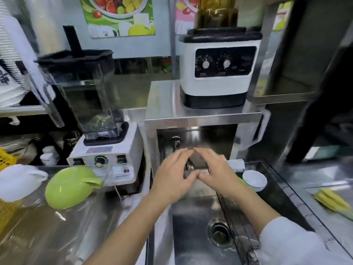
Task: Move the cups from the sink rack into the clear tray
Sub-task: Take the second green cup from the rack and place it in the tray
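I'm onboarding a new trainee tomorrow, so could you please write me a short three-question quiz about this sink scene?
1. True or false: the green cup lies on its side in the clear tray.
2. Which cup still sits on the sink rack? A) the white cup B) a red cup C) a black cup
3. Fill in: both hands, left and right, meet over the ____.

Key: 1. True. 2. A. 3. Sink, below the tap; what they hold is too blurred to tell.
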